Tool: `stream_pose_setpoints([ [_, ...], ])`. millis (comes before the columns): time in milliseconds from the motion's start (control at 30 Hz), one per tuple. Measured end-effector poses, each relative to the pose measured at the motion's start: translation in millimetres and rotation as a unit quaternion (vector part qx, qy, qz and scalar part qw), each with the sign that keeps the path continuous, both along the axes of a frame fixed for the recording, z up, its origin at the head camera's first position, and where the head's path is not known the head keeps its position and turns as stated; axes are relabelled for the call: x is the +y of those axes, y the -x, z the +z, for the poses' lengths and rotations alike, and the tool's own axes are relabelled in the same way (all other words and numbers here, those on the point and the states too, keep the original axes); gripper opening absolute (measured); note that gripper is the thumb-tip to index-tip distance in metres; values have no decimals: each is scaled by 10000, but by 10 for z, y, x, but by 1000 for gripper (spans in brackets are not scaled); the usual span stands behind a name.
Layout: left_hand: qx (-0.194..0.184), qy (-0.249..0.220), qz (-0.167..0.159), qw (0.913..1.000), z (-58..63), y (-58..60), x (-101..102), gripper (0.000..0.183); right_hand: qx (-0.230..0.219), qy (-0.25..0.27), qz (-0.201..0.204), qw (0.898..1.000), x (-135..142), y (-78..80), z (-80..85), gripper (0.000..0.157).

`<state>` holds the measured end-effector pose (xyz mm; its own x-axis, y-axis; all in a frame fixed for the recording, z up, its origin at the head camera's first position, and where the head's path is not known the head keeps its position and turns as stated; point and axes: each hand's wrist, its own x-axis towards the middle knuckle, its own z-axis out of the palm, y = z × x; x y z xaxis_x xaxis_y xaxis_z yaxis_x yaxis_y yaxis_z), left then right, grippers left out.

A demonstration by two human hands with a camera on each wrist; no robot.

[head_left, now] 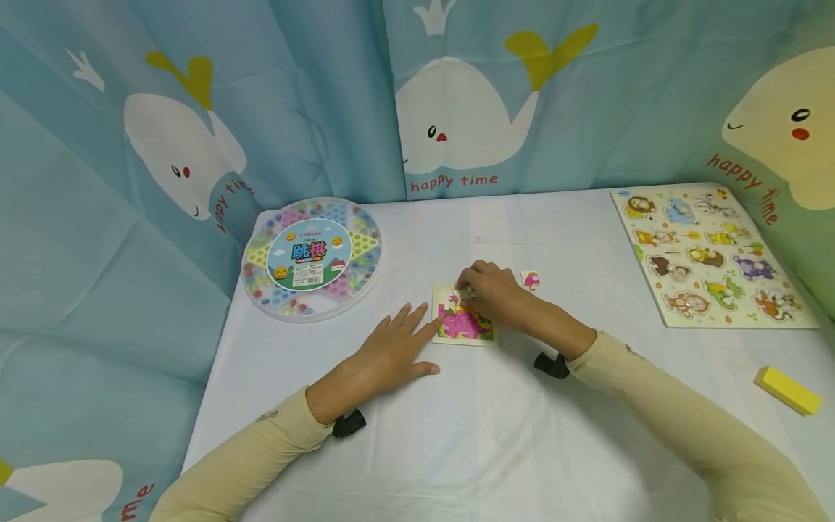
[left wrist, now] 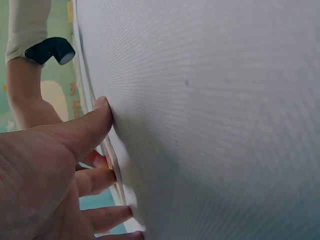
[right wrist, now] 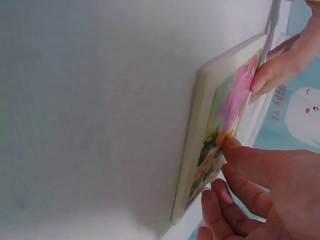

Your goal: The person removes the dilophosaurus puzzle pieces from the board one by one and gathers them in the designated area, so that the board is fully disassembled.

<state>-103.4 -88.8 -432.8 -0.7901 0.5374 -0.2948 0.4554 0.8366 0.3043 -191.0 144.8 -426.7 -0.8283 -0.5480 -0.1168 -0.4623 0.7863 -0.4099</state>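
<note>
A: Hand status?
B: Left hand (head_left: 394, 351) is flat and spread, gripping nothing. Index fingertip overlaps the left edge of the puzzle board (head_left: 466, 343) and touches its face; thumb sticks out toward the near side, off the board.
A: Right?
B: Right hand (head_left: 499, 293) is curled over the far right part of the board. Thumb and fingertips pinch a small piece (head_left: 468, 293) (mostly hidden by the fingers, can't read its print).
A: Where's the board?
B: Lying flat on the white table (head_left: 470, 435), between the two hands. Pale frame, pink dinosaur picture (head_left: 463, 326) on the near part.
A: Loose parts?
B: One loose piece (head_left: 530, 280), white with pink print, on the table just off the board's far right corner, beyond the right forearm.
A: Surroundings?
B: Round game box (head_left: 309, 254) at far left. Animal board (head_left: 737, 320) at far right, yellow block (head_left: 788, 391) nearer on that side. Blue whale-print curtain (head_left: 339, 109) behind. Tan sleeves on both arms, a black device (head_left: 551, 365) at each wrist.
</note>
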Motion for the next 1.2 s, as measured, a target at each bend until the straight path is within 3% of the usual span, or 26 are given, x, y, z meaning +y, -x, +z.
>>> stream_pose_setpoints([
  [133, -22, -21, 12, 10000, -1, -1, 5, 79, -201, -68, -44, 9998, -10, 30, 14, 30],
  [300, -35, -31, 19, 10000, -3, -4, 10, 79, -251, 405, 228, 9986, 33, 38, -8, 24],
  [433, -25, -19, 4, 10000, -1, -5, 14, 79, 5, 754, 523, 9958, 89, 22, 2, 16],
  [667, -79, -44, 24, 10000, -3, -1, 17, 80, 622, 921, 587, 9921, 358, 53, 225, 24],
  [767, -136, -87, 51, 9999, 6, -4, 19, 80, 642, 919, 455, 9927, 562, 100, 325, 26],
  [967, -163, -116, 64, 9998, 21, -12, 13, 80, -21, 903, -344, 9953, 1008, 198, 468, 15],
  [1200, -143, -154, 35, 9998, 26, -16, 4, 80, -188, 579, -665, 9959, 1509, 336, 408, 10],
])
